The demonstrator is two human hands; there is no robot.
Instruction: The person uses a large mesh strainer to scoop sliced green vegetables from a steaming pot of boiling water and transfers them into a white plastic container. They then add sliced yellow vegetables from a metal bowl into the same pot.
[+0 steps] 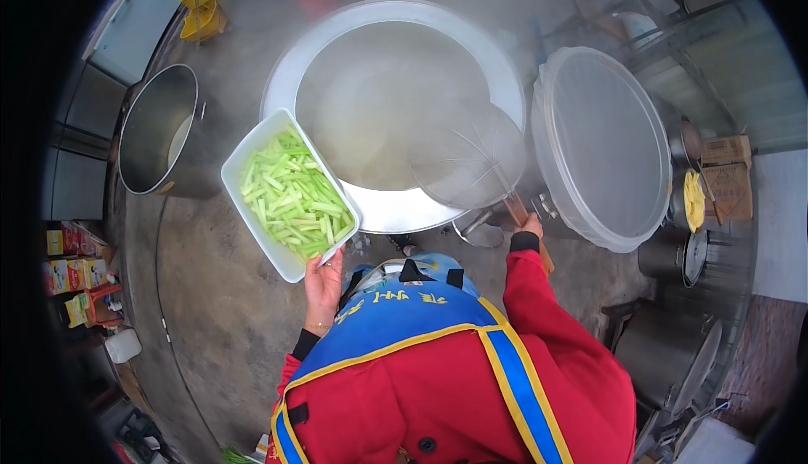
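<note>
My left hand (324, 279) grips the lower edge of a white plastic bin (247, 236) full of cut pale green stalks (297, 195), which look like celery. One side of the bin overlaps the left rim of a large round metal pot (379, 208) of steaming cloudy liquid (360, 110). In my right hand (531, 227) is the wooden handle of a wide wire-mesh skimmer (470, 161). The skimmer's mesh lies over the lower right part of the pot; steam blurs whether it touches the rim or the liquid.
A tall metal pot (158, 129) stands open at the left. Close on the right is a large container covered with clear plastic (606, 148). Further right are more metal pots (669, 350), a yellow cloth (694, 202) and cardboard boxes (726, 176). A cable (165, 325) runs along the floor.
</note>
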